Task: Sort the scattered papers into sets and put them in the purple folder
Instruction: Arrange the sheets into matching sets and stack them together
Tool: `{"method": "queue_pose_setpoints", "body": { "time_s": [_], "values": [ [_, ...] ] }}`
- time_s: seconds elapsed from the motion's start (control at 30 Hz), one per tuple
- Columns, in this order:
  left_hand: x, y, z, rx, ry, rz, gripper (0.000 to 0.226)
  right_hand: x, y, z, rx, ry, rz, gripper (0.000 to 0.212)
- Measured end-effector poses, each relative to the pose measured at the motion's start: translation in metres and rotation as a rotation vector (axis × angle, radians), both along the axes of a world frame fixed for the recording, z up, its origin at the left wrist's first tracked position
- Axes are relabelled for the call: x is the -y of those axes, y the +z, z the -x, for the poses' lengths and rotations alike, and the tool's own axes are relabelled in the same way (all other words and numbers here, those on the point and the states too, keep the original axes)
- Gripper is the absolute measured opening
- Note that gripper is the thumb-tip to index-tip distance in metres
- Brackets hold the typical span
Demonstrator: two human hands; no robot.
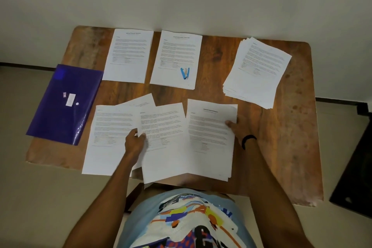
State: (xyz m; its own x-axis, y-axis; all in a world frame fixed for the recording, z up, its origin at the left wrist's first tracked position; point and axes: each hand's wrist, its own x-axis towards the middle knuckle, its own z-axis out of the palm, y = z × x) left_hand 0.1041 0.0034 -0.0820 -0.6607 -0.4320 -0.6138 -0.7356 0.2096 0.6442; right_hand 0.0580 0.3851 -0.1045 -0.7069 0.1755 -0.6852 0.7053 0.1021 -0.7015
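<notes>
left hand [135, 143] is closed on the left edge of one sheet [164, 147], with the thumb on top. right hand [237, 128] holds the right edge of the near pile [211, 137], which lies just beside that sheet. the two hands are well apart. a black band [248, 140] is on the right wrist. a flat sheet [101, 139] lies left of the left hand and sticks out over the near edge of the wooden table [291, 137]. another page [142, 101] peeks out behind these. the purple folder [66, 104] lies at the left side of the table, partly hanging off the edge. further back are the left neat pile [128, 56] and the middle neat pile [177, 54], side by side. a small blue tool [185, 73] lies on the middle neat pile. a messy pile [257, 70] sits near the far right corner.
</notes>
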Motion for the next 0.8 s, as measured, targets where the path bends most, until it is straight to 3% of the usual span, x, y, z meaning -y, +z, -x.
{"method": "queue_pose_setpoints", "body": {
  "time_s": [0.1, 0.17, 0.23, 0.33, 0.4, 0.6, 0.73, 0.8],
  "values": [
    [-0.004, -0.004, 0.003, 0.029, -0.028, -0.002, 0.035, -0.034, 0.027, -0.003, -0.157, 0.093, -0.127, 0.058],
    [-0.006, -0.007, 0.005, 0.043, -0.05, -0.012, 0.036, -0.058, 0.051, -0.006, -0.275, 0.103, -0.183, 0.039],
    [-0.008, -0.009, 0.007, 0.048, -0.075, -0.037, 0.036, -0.087, 0.066, -0.01, -0.346, -0.002, -0.111, 0.035],
    [-0.013, -0.009, 0.009, 0.036, -0.133, -0.07, 0.04, -0.124, 0.077, -0.013, -0.263, -0.062, 0.273, 0.051],
    [-0.019, -0.008, 0.011, 0.025, -0.181, -0.074, 0.042, -0.129, 0.069, -0.005, -0.194, -0.066, 0.339, 0.066],
    [-0.047, -0.011, 0.018, 0.056, -0.26, -0.111, 0.03, -0.015, 0.055, 0.008, -0.159, 0.021, 0.24, 0.033],
    [-0.065, -0.01, 0.022, 0.103, -0.173, -0.265, 0.043, 0.039, 0.011, 0.002, 0.035, 0.004, 0.136, 0.025],
    [-0.069, -0.017, 0.019, 0.098, -0.24, -0.37, 0.049, 0.055, -0.004, 0.0, 0.071, -0.005, 0.095, 0.022]
  ]
}}
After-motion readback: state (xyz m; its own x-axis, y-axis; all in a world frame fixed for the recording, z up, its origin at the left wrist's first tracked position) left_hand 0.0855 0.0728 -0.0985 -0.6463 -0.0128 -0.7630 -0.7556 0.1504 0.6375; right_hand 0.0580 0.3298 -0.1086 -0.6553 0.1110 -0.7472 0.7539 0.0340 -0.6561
